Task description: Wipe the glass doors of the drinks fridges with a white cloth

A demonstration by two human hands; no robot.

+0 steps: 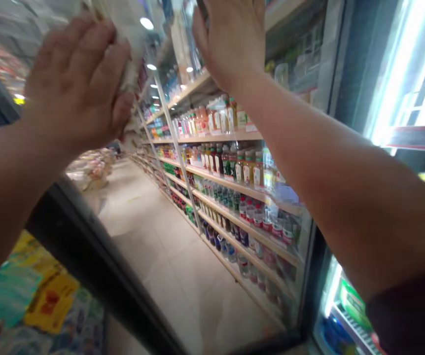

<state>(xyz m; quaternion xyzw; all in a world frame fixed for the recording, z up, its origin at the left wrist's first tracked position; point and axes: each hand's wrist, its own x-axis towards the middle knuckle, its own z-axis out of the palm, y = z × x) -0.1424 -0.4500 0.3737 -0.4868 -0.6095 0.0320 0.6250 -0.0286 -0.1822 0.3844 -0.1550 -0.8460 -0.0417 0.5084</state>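
My left hand (75, 84) is raised at the upper left, its fingers curled onto a crumpled white cloth (123, 29) that it presses against a glass door (183, 276). The door has a black frame (97, 266) and stands swung out in front of me. My right hand (230, 39) is raised at the top middle, its back towards me, against the upper part of the glass. Its fingers run out of the top of the picture, so I cannot see their grip. My right forearm crosses the picture to a dark sleeve (412, 315) at the lower right.
Through the glass a tiled shop aisle (153, 231) runs away beside long shelves of drink bottles (242, 167). At the right is a lit cooler (393, 74) with goods on its lower racks (345, 305). Colourful packets (31, 296) lie at the lower left.
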